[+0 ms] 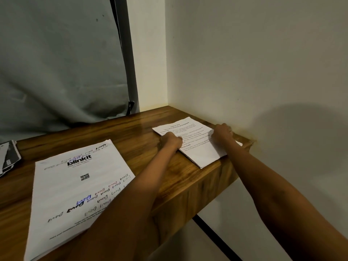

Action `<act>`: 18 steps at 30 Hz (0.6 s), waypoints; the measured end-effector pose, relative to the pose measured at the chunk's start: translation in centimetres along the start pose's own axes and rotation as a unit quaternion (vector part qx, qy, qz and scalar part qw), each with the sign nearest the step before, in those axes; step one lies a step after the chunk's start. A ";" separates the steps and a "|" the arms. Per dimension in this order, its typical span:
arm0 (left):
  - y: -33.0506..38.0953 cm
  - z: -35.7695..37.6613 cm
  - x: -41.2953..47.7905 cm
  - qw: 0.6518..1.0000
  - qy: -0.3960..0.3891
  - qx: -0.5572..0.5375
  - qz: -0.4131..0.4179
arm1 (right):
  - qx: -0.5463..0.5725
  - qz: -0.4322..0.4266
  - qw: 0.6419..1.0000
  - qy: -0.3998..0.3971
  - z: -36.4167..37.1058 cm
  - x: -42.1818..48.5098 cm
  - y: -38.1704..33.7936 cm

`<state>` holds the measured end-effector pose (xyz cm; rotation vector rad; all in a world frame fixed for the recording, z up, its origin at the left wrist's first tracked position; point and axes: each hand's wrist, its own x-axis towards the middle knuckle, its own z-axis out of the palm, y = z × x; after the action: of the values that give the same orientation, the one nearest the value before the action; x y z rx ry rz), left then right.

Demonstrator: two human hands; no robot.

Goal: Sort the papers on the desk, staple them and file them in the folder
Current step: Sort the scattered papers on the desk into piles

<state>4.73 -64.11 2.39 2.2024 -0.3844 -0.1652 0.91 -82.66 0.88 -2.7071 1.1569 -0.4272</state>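
A small stack of printed white papers [195, 149] lies at the far right end of the wooden desk [139, 132], close to the wall. My left hand [170, 141] rests on the stack's left edge with fingers curled over the sheets. My right hand [222, 133] grips the stack's right side near the wall. A bigger stack of white papers [75, 185], printed "blinkit" and covered in pen scribbles, lies on the near left of the desk under my left forearm. No stapler or folder shows.
Dark cards or booklets [8, 155] sit at the desk's far left edge. A grey curtain [56, 63] hangs behind the desk. A cream wall [254, 63] bounds the right side, where the desk ends.
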 end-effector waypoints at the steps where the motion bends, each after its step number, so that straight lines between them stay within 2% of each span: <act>1: 0.0 -0.5 -0.2 1.000 -0.003 0.004 0.002 | 0.007 0.006 1.000 0.008 0.0 -0.1 -0.2; 4: -0.2 -2.8 -1.3 1.000 -0.014 -0.004 0.014 | 0.053 -0.023 0.996 0.074 -1.0 -0.6 -1.9; 7: -1.2 -6.4 -2.4 1.000 0.000 0.003 0.006 | 0.171 -0.105 0.975 0.098 -2.4 -2.4 -6.0; 10: -3.5 -10.9 -4.0 0.997 0.043 0.064 -0.009 | 0.251 -0.154 0.956 0.006 -3.4 -6.6 -10.9; 14: -9.1 -16.6 -5.5 0.982 0.068 0.158 -0.083 | 0.255 -0.197 0.930 -0.178 -3.2 -12.2 -16.0; 18: -13.4 -20.6 -7.8 0.961 0.054 0.224 -0.153 | 0.202 -0.205 0.930 -0.227 -2.5 -16.2 -18.4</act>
<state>5.45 -38.43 4.33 2.6994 -0.0129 -0.1311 1.94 -58.33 4.92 -2.4692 0.3336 -0.0589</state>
